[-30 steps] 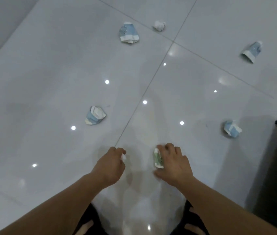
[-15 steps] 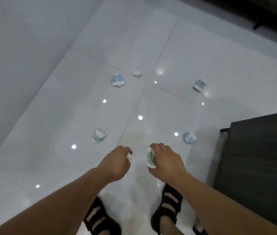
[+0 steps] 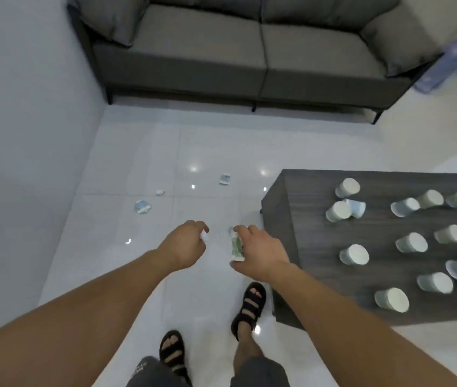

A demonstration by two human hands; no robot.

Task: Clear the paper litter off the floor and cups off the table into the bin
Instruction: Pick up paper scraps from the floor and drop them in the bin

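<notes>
Risen from the crouch, standing now beside bench (image 3: 319, 261). Clutching small white wad (image 3: 204, 236) in left hand (image 3: 187, 247), with grip curled shut; pinching flattened green paper (image 3: 236, 245) in right hand (image 3: 261, 252), both just left of bench. Gathering floor litter; next, probably seek bin, out of view.

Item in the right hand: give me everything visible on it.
The flattened paper is white with green print and creased, possibly a crushed cup. It is held roughly on end in the right hand: fingers curl over its top, thumb at its lower end. It hangs above the tiled floor, near the dark table corner. The hand hides its right side.
</notes>
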